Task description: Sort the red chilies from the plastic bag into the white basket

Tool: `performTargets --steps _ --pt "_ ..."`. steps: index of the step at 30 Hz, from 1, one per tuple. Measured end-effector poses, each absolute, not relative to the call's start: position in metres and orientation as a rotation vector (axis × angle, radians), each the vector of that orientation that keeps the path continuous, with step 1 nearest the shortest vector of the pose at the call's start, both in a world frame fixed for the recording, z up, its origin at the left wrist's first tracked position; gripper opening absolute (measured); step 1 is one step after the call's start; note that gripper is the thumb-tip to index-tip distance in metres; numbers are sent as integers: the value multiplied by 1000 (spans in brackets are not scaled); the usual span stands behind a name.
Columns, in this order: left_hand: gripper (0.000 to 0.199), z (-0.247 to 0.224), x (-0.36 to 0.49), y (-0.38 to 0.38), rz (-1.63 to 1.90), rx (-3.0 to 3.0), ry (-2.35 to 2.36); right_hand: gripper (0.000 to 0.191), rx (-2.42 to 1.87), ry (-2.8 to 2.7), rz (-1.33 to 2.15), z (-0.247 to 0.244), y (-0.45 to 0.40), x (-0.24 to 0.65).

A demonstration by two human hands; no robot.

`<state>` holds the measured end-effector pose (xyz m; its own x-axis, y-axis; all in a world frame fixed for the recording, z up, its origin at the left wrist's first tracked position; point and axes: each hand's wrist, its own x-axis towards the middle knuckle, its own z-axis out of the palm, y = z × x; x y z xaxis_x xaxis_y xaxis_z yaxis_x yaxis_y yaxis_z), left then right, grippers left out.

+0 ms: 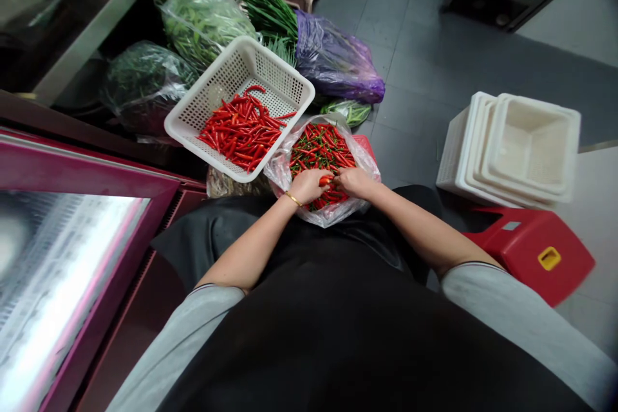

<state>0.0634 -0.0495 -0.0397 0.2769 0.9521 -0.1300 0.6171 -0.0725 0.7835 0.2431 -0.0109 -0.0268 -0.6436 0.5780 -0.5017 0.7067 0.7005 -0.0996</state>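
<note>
My left hand (309, 187), with a gold bracelet at the wrist, is closed on a few red chili peppers (326, 179). Close beside it, my right hand (353, 182) has its fingers pinched together at the ends of those peppers; what lies between its fingertips is too small to make out. Both hands are over a clear plastic bag (324, 215) full of red chilies with green stems (322, 145). To the left, a white perforated basket (193, 103) holds a heap of red chilies (241, 132) on which few green stems show.
Bagged leafy greens (207, 26) and a purple bag (338, 55) of long green stalks lie beyond the basket. Stacked white baskets (531, 141) and a red stool (526, 251) stand at right. A glass-topped, magenta-framed cabinet (159, 196) is at left.
</note>
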Motion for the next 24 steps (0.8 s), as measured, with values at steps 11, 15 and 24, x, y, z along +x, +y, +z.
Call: performTargets --steps 11,15,24 --pt "29 -24 42 -48 865 1413 1069 40 1065 1989 -2607 0 -12 245" --pt "32 -20 42 -50 762 1361 931 48 794 1964 -2593 23 -17 239" --pt "24 -23 29 -42 1013 682 1022 31 1554 2443 -1036 -51 -23 238"
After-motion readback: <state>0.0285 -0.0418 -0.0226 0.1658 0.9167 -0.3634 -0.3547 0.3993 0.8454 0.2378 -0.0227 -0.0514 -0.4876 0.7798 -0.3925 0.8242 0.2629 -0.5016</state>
